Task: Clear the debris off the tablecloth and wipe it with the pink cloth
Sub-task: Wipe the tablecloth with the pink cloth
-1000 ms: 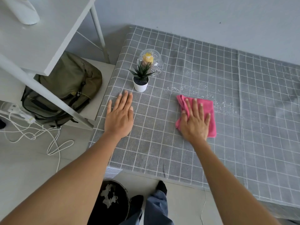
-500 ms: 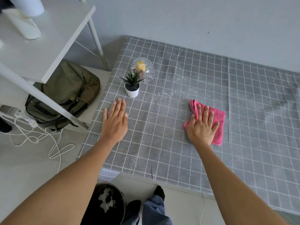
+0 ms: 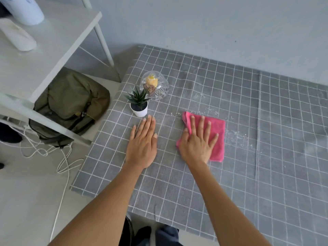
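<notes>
A grey tablecloth [image 3: 248,183] with a white grid covers the table. My right hand [image 3: 197,146] lies flat on the folded pink cloth [image 3: 218,139] and presses it onto the tablecloth, fingers spread, thumb at the cloth's left edge. Small white crumbs of debris [image 3: 237,134] are scattered just right of the cloth, and more crumbs [image 3: 201,96] lie beyond it. My left hand [image 3: 142,144] rests palm down on the bare tablecloth to the left of the cloth, holding nothing.
A small plant in a white pot [image 3: 139,108] stands just beyond my left fingertips, with a glass bowl [image 3: 160,89] holding something yellow behind it. Left of the table are a white desk [image 3: 44,64], a green backpack [image 3: 71,103] and white cables [image 3: 62,162] on the floor.
My right hand slid the pink cloth to the right, then back left towards my left hand. My left hand has shifted slightly nearer the plant pot.
</notes>
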### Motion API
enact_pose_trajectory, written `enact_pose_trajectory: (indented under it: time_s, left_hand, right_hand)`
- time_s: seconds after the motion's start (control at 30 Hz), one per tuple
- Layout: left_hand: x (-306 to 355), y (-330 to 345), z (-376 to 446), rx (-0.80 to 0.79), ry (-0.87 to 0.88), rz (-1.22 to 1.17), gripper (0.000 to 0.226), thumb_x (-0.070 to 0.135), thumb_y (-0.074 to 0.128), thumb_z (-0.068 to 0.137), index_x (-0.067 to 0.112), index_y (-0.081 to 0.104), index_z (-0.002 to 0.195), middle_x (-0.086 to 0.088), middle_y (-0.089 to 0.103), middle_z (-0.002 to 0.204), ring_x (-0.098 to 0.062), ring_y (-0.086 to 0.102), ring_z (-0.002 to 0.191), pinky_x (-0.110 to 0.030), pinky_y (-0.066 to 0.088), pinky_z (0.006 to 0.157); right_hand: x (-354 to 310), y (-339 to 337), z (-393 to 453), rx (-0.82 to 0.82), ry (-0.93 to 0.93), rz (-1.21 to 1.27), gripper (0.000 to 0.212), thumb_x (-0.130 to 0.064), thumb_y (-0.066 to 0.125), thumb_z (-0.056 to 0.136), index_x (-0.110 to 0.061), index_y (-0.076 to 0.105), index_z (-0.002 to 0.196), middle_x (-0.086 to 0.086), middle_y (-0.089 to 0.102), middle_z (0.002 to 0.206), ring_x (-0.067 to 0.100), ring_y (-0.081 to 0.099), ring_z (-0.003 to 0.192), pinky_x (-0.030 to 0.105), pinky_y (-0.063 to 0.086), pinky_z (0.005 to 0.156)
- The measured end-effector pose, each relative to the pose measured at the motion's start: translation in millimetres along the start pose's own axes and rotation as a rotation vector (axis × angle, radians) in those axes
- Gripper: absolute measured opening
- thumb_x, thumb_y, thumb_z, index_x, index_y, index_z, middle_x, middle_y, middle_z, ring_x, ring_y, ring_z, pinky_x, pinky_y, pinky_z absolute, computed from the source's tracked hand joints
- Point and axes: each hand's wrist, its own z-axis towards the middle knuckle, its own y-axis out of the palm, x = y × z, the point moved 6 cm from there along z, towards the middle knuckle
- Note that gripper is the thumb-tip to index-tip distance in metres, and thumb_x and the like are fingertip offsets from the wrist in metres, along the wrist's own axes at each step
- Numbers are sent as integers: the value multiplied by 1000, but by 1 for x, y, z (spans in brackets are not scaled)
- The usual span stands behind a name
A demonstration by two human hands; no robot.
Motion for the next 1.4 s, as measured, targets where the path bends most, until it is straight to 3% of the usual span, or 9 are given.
enact_pose_trajectory:
  time_s: [0.23,0.33,0.53,0.63,0.77,0.87,1.13,1.27,1.4]
  left_hand:
    - [2,-1,-1,2,-25,90,58,34,-2,96,16,-2,152,2,-9,159,-12,-11,146,-36,-8,118]
    - [1,0,1,-18,-36,63,57,34,0,97,18,-5,152,4,-13,159,-9,-16,145,-36,-9,118]
    - [2,-3,0,-35,-45,25,58,35,-2,96,20,-7,151,6,-14,158,-7,-17,144,-36,-11,118]
    - [2,-3,0,-38,-51,22,57,35,-1,97,19,-8,151,6,-15,158,-8,-17,144,-36,-10,118]
    - [2,-3,0,-36,-47,32,57,34,0,97,18,-8,151,4,-14,158,-10,-16,145,-37,-9,118]
    - [2,-3,0,-24,-41,64,58,34,0,96,16,-3,151,2,-9,159,-13,-11,146,-38,-5,119]
    - [0,-3,0,-48,-42,8,58,35,-4,95,19,-8,151,5,-15,158,-10,-16,145,-38,-8,119]
    - [1,-3,0,-43,-44,6,58,34,-3,95,19,-7,151,6,-14,158,-9,-16,145,-37,-9,118]
    - [1,-2,0,-38,-42,5,57,34,0,97,19,-6,151,6,-12,159,-9,-15,145,-37,-8,119]
  right_hand:
    - [-61,20,13,-70,-302,-24,55,-44,8,97,-40,-4,151,-9,-10,161,16,-16,147,49,-17,115]
    - [-51,17,19,-60,-279,-29,54,-44,8,98,-39,-2,151,-10,-8,161,15,-15,147,47,-16,116]
    - [-14,-1,46,-33,-19,-16,54,-41,14,101,-37,-5,152,-8,-12,160,16,-16,147,49,-14,117]
    - [-12,-4,47,-46,26,18,53,-43,14,101,-38,-4,151,-8,-13,160,16,-18,146,49,-17,115]
    - [-49,9,27,-82,-171,-47,54,-47,7,99,-39,-10,150,-6,-19,158,18,-24,144,51,-20,113]
    - [-69,20,8,-106,-314,-58,56,-48,1,94,-42,-5,149,-9,-12,160,15,-20,145,50,-19,114]
    - [-15,-1,40,-32,-141,-90,51,-43,15,102,-41,0,150,-10,-8,161,16,-15,147,50,-18,115]
    - [-45,8,24,-71,-244,-80,53,-47,7,98,-43,-4,149,-9,-13,159,17,-20,145,49,-19,114]
    - [-50,11,17,-64,-336,-77,56,-48,0,94,-43,2,150,-9,-6,161,16,-14,147,50,-15,116]
